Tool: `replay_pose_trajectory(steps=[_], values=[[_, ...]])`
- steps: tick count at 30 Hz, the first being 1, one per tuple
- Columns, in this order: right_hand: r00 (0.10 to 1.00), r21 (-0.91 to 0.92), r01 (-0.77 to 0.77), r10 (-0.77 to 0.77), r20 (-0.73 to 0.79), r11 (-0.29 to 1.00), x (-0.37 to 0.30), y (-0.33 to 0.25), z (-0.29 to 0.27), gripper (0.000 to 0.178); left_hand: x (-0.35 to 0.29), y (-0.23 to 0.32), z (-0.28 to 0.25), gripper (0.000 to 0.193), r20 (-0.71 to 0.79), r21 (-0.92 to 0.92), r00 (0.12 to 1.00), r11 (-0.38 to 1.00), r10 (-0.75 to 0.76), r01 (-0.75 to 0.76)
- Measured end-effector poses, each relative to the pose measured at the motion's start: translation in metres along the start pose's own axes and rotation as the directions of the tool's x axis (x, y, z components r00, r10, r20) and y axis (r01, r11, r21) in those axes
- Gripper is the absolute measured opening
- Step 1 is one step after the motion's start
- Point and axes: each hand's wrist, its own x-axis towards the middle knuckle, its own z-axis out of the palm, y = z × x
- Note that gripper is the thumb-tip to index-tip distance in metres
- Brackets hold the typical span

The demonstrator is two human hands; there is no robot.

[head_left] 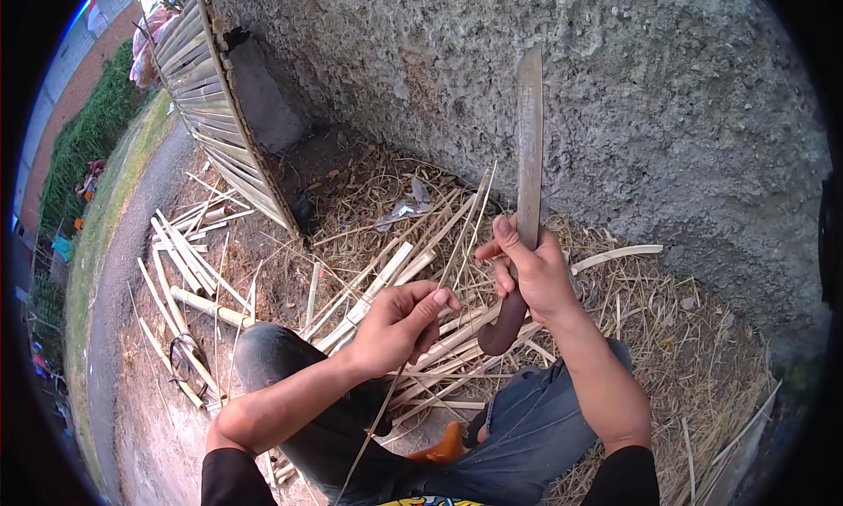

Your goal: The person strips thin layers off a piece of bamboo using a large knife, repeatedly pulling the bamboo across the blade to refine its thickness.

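Note:
My right hand (537,273) is closed around a machete (529,146) where the blade meets the handle. The long blade points up, away from me, and the dark curved handle hangs below my palm. To its left, my left hand (407,326) pinches a thin bamboo strip (376,422) between thumb and fingers. That strip slants from my lap up through the hand; its far end is hard to tell from the pieces behind it. Split bamboo pieces (373,291) lie heaped on the ground beyond my hands.
A rough grey wall (650,128) rises ahead and to the right. At the far left a slatted bamboo panel (215,102) leans upright. More bamboo lengths (211,306) lie on the left, near a paved path (123,260). Shavings (659,365) cover the ground at right.

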Motion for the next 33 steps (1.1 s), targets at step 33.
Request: replay_pose_trajectory(steps=[33], values=[[0.977, -0.491, 0.201, -0.208, 0.04, 0.848, -0.002, 0.038, 0.015, 0.052, -0.016, -0.009, -0.041, 0.031, -0.147, -0.136, 0.975, 0.973, 0.165, -0.185]])
